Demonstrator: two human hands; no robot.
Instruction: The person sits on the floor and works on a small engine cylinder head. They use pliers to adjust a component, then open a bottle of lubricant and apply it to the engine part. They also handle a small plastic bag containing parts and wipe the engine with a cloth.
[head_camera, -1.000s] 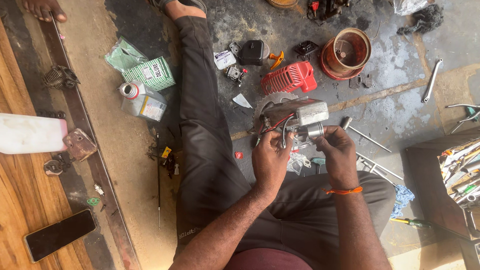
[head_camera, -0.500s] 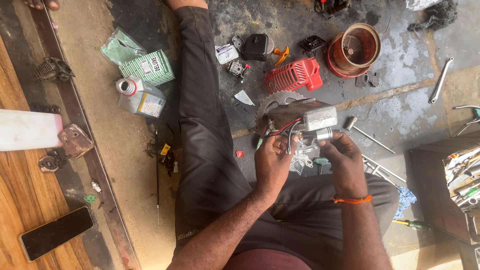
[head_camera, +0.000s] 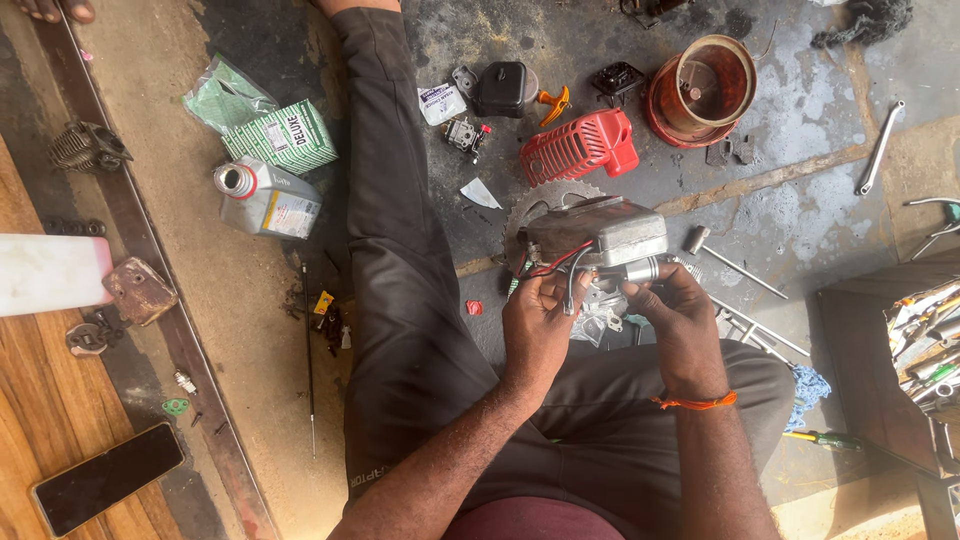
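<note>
Grey-metal engine unit (head_camera: 598, 236) held above the lap over the floor, left hand (head_camera: 540, 325) clasping its red and black wires, right hand (head_camera: 680, 320) pinching a silver fitting (head_camera: 642, 270); red cover (head_camera: 580, 146) lies detached, reassembly outstanding.

Dull grey metal engine block (head_camera: 600, 232), glossy red plastic cover (head_camera: 580, 147)

We see stained grey concrete floor (head_camera: 800, 230) across the upper right, and wooden boards (head_camera: 40, 400) at lower left.
</note>
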